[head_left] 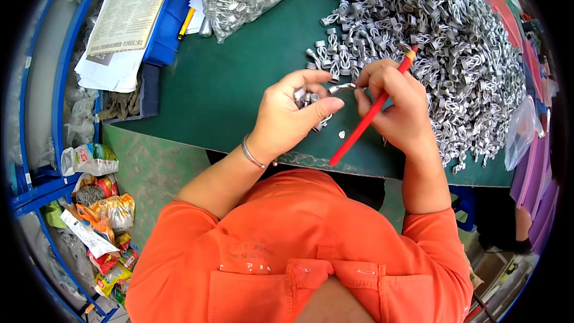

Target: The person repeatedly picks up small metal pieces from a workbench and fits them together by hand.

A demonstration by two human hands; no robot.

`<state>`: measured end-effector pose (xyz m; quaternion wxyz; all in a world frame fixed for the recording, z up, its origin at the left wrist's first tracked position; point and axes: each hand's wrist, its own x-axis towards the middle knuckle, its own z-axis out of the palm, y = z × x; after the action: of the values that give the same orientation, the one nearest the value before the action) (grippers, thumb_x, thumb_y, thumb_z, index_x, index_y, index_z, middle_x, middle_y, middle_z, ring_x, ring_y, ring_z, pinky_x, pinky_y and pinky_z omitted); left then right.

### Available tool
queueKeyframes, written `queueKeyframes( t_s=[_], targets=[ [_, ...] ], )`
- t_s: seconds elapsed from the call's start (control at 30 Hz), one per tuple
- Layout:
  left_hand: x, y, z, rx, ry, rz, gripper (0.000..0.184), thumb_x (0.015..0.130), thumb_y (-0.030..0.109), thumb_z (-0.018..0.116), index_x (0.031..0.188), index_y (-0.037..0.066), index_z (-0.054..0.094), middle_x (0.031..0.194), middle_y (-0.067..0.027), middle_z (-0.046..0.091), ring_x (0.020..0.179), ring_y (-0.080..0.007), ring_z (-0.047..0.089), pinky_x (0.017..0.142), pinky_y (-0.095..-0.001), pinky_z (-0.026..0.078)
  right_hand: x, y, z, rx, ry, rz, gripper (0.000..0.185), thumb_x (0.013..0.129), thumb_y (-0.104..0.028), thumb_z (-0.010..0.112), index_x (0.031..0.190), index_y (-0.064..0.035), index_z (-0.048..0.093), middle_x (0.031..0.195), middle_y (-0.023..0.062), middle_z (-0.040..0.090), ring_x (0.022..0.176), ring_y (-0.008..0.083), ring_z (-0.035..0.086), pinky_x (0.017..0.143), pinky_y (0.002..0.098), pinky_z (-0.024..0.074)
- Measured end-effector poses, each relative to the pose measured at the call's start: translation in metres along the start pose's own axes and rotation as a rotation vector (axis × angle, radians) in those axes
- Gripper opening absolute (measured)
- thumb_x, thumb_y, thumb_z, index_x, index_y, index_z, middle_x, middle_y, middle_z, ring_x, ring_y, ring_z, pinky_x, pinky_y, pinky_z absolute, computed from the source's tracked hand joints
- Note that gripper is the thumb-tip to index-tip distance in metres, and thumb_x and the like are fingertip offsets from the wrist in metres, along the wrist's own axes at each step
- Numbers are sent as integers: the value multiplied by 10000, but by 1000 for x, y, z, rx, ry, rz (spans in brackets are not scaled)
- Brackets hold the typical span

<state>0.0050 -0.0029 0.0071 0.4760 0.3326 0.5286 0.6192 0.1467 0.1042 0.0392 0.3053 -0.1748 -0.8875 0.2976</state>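
My left hand (pixel 290 104) is curled round several small grey metal parts (pixel 306 98), which show between the fingers and thumb. My right hand (pixel 399 103) is closed on a long red stick (pixel 366 125) with a yellow band near its upper end. Between the two hands is one looped grey part (pixel 342 88), close to the fingertips of both; which fingers bear it I cannot tell exactly. A large heap of like grey looped parts (pixel 472 66) with ribbed ends spreads beyond and beside my right hand. A small white scrap (pixel 342 134) lies below my hands.
The green table (pixel 221 96) has its front edge close to my body. A clear bag of grey parts (pixel 245 0) lies at the back. On the left are a blue bin (pixel 170 30) with papers (pixel 128 6) and a yellow pen (pixel 182 31). Blue shelving (pixel 66 72) stands further left.
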Motion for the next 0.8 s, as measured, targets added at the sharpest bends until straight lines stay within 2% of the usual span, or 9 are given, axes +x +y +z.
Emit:
queueKeyframes(
  t_s=[0.1, 0.17, 0.27, 0.3, 0.33, 0.43, 0.53, 0.77, 0.8],
  targets=[
    [-2, 7, -7, -4, -67, -192, 220, 752, 80, 687, 934, -10, 603, 738, -15, 590, 566, -24, 504, 475, -165, 408, 2, 3, 1, 153, 73, -104, 263, 628, 58, 654, 679, -46, 418, 701, 104, 550, 624, 241, 557, 550, 300, 452],
    [-1, 9, -6, -5, -29, -118, 199, 758, 90, 682, 909, -19, 615, 746, -19, 607, 607, -35, 530, 516, -172, 431, 0, 7, 4, 258, 66, -78, 264, 659, 33, 681, 695, -46, 432, 758, 101, 587, 657, 195, 578, 576, 270, 459],
    [-1, 5, -6, 47, -9, -5, 197, 758, 75, 677, 919, -19, 613, 791, -26, 621, 657, -51, 556, 564, -178, 448, -2, 7, 6, 605, 8, 295, 204, 747, 0, 645, 729, -39, 445, 819, 111, 605, 690, 141, 590, 601, 246, 478],
    [3, -1, -8, 151, -30, 181, 191, 752, 56, 677, 917, -16, 613, 811, -29, 622, 687, -53, 559, 584, -179, 450, -2, 6, 6, 814, -53, 488, 187, 768, -2, 628, 738, -36, 447, 835, 117, 608, 697, 130, 591, 607, 240, 484],
    [4, -3, -10, 254, -49, 368, 187, 746, 37, 676, 915, -14, 613, 831, -32, 624, 716, -54, 563, 605, -179, 453, -3, 7, 7, 927, -93, 492, 178, 779, 17, 608, 739, -34, 441, 855, 137, 605, 694, 136, 596, 614, 234, 491],
    [-4, 6, -8, 57, -26, 197, 195, 726, 12, 688, 906, -3, 615, 846, -34, 619, 715, -44, 550, 596, -175, 446, -5, 16, 11, 1030, -141, 425, 191, 771, 39, 603, 721, -37, 436, 847, 142, 603, 707, 133, 592, 616, 237, 489],
    [-4, 4, -9, 61, -27, 258, 238, 695, -32, 696, 912, -11, 600, 768, -26, 577, 557, -30, 497, 450, -148, 375, -6, 20, 15, 910, -126, 331, 242, 717, 87, 624, 690, -45, 423, 851, 123, 605, 724, 132, 583, 644, 242, 492],
    [-5, 6, -8, -15, -13, 149, 252, 694, -21, 704, 924, -12, 599, 754, -25, 582, 536, -28, 489, 441, -146, 368, -5, 16, 12, 485, -28, 97, 296, 638, 107, 661, 664, -47, 410, 828, 105, 609, 734, 146, 581, 617, 270, 490],
    [-5, 6, -9, 56, -19, 192, 237, 700, 1, 709, 914, -4, 607, 757, -18, 587, 586, -34, 508, 503, -155, 400, -5, 15, 12, 475, -22, 92, 299, 630, 104, 667, 661, -49, 411, 824, 102, 609, 732, 151, 583, 609, 273, 488]
  ],
)
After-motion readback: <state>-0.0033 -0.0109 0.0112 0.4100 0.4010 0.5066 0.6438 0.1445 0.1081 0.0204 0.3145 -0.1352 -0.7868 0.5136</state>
